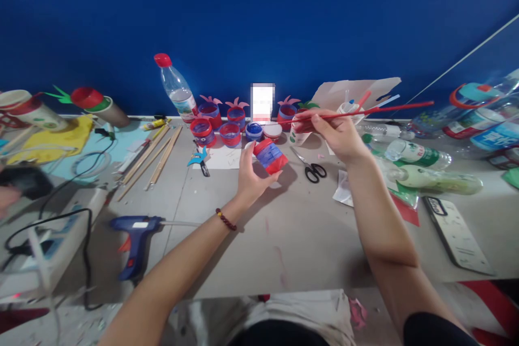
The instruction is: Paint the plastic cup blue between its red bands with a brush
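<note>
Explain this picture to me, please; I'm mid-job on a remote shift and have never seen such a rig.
There is no machine here: you see a person's two bare hands, from one camera worn on the head, looking forward and down. The left hand holds a small red-and-blue container. The right hand holds a long red stick; its tip is hard to make out. On the grey table lie a blue glue gun, scissors, wooden sticks and a phone. Similar containers stand behind the hands.
</note>
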A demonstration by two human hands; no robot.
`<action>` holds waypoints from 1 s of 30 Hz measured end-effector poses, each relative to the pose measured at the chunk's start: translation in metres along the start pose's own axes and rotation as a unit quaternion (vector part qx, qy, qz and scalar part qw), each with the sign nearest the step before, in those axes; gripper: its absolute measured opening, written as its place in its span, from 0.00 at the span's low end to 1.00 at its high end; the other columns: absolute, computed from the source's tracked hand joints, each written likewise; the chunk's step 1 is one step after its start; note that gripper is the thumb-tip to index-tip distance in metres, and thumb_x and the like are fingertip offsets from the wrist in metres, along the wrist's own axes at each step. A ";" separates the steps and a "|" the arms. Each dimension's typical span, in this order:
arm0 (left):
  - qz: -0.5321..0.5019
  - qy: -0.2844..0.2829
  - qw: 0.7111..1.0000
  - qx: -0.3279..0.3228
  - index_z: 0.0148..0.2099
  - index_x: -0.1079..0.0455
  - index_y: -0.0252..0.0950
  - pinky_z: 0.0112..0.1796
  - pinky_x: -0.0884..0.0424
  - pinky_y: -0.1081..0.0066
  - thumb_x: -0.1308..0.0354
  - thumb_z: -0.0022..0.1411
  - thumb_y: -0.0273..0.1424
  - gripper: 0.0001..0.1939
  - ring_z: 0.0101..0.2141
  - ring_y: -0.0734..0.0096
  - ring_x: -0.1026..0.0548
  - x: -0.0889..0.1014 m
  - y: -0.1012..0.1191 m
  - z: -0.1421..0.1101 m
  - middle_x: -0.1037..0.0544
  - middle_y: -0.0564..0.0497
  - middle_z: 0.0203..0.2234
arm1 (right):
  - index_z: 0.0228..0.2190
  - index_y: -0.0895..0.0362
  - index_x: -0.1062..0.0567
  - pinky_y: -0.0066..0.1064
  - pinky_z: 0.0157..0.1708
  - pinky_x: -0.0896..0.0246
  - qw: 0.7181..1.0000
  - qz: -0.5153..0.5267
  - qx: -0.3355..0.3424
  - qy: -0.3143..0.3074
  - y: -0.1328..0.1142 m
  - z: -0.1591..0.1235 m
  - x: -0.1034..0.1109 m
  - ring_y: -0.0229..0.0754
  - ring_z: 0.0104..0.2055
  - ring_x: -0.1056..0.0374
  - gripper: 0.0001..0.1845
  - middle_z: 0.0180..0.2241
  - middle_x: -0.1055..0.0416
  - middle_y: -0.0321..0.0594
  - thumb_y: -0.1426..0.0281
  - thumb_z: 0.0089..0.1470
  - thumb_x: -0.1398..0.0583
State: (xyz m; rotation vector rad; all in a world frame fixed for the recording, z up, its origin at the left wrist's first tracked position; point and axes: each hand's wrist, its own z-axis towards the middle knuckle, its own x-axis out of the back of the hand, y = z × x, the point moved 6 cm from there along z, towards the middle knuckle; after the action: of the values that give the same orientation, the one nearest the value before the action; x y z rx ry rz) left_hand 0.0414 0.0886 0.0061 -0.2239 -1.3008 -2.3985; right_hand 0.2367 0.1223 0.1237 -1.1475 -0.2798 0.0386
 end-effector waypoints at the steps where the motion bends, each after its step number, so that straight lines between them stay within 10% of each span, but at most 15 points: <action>1: 0.007 0.002 1.000 -0.004 0.64 0.47 0.42 0.56 0.35 0.52 0.27 0.47 0.41 0.47 0.55 0.53 0.32 0.000 0.000 0.000 0.32 0.41 0.54 | 0.38 0.52 0.21 0.40 0.46 0.27 1.000 0.011 -0.005 0.008 0.000 0.000 0.001 0.42 0.39 0.23 0.15 0.36 0.21 0.40 0.55 0.59 0.40; 12: 0.025 -0.007 1.000 -0.015 0.65 0.47 0.43 0.55 0.34 0.51 0.28 0.48 0.36 0.46 0.54 0.54 0.31 0.001 0.004 0.002 0.32 0.42 0.53 | 0.27 0.56 0.25 0.36 0.38 0.24 0.993 -0.025 -0.113 0.003 0.014 -0.003 -0.003 0.41 0.31 0.24 0.12 0.26 0.23 0.40 0.60 0.54 0.34; 30: 0.017 0.016 0.999 -0.034 0.60 0.42 0.41 0.53 0.31 0.54 0.27 0.46 0.37 0.42 0.50 0.57 0.28 0.003 0.010 0.001 0.30 0.45 0.48 | 0.27 0.55 0.25 0.38 0.39 0.26 0.980 -0.185 -0.069 0.021 0.006 -0.002 -0.002 0.44 0.31 0.23 0.11 0.25 0.22 0.39 0.62 0.57 0.38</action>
State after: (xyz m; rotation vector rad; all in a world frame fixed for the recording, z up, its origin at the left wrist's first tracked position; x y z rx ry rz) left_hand 0.0427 0.0844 0.0153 -0.2247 -1.1929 -2.4099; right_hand 0.2357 0.1228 0.1169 -1.2171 -0.4605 -0.3371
